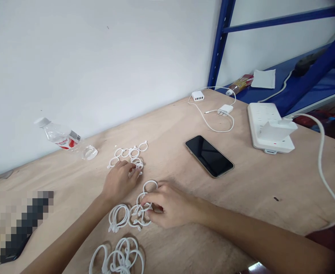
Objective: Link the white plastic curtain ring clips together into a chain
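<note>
Lying in three clusters on the tabletop (pixel 255 190), white rings (pixel 138 152) are spread in front of the person. The middle cluster (pixel 118 217) is held at its right side by the right hand (pixel 170 207), whose fingers (pixel 151 199) are pinched shut on a ring of that tangle. Its loops overlap too much to be counted. The far cluster (pixel 127 153) is made up of roughly six rings laid in a row. Its near end is covered by the left hand (pixel 118 182), whose fingers (pixel 130 168) are curled down onto the rings; whether one is gripped cannot be told. The near cluster (pixel 118 258) is untouched and cut by the lower edge of the view.

One clear water bottle (pixel 66 139) is laid on its side by the wall, left of the far cluster. One dark phone (pixel 209 156) is laid flat to the right of the hands. Farther right, one white power strip (pixel 265 129) is seen with one plug seated in it. One multi-port charger (pixel 197 96) and one small adapter (pixel 225 110) are set near the blue shelf frame (pixel 220 45).
</note>
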Motion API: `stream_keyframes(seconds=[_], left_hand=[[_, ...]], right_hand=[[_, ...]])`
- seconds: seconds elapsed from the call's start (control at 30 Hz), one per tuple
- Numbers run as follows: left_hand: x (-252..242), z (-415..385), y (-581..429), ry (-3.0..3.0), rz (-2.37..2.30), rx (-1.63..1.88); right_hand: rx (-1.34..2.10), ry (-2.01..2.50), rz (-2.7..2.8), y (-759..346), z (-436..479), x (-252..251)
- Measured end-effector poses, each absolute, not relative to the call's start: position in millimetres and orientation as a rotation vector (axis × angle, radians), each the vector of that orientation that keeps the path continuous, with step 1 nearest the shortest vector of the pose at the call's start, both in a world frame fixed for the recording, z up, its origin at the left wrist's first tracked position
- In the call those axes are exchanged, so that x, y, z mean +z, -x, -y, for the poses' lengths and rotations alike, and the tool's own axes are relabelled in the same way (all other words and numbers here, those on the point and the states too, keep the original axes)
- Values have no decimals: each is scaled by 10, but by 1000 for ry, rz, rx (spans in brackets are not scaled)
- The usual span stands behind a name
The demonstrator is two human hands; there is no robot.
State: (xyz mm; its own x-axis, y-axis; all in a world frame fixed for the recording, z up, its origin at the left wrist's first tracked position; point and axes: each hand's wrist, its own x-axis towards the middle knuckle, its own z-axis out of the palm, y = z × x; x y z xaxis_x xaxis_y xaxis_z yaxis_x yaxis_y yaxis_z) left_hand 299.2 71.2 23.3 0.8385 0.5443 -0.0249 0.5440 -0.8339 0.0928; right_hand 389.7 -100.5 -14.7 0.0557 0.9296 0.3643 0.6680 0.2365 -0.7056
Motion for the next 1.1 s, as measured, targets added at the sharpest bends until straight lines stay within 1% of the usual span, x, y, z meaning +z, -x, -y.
stream_keyframes(seconds=[0.17,0.4,0.5,0.6,0.7,0.8,0.97,1.1], left_hand=[[330,-787,-3000,-2858,-888,-38],[581,-938,-2972,-2673,-987,244],[618,-923,-2878,-2354,-1026,254],[600,-745,-2745,-1867,-927,231],[592,-415,-2635,-1472,-789,107],[617,-119,-2546,-1303,-670,-18],[475,-22,-2294,-1489,-586,-50],[276,69,-2005,-1464,-542,11]], right_hand=[[415,1495,1683,-3899,1002,-146],[383,1486,1682,-3895,999,-182],[414,1462,1622,-3889,1004,-181],[492,1449,1366,-3879,981,-166],[707,1386,1004,-3869,928,-122],[1012,1231,791,-3870,905,-32],[1428,936,797,-3827,1004,144],[1680,753,938,-3590,1135,214]])
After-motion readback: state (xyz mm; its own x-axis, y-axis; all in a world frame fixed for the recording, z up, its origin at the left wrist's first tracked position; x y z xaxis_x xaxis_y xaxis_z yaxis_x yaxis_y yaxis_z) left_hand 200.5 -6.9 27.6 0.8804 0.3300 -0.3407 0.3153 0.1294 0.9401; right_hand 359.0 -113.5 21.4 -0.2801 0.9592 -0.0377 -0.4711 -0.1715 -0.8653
